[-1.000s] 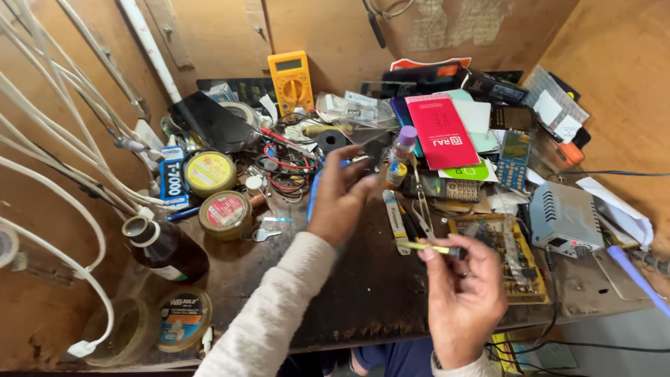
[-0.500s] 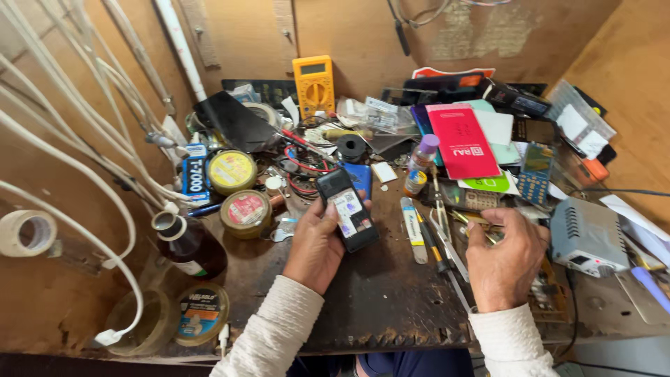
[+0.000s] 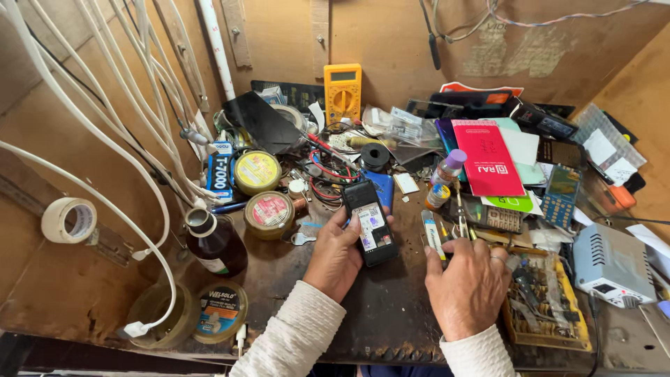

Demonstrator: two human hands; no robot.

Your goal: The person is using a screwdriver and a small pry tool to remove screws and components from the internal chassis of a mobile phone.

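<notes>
The single head view looks steeply down, close over the cluttered workbench (image 3: 391, 321), facing its wooden back wall (image 3: 391, 42).

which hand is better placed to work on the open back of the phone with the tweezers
Right. The right hand already grips the tweezers beside the phone, while the left hand is occupied holding that phone.

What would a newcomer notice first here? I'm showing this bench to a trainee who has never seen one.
First, the opened black phone at the middle of the table, held in the left hand. The right hand sits beside it, over small tools. Behind, a yellow meter leans on the back wall, a red booklet lies to its right, and white cables sweep down the left side.
</notes>
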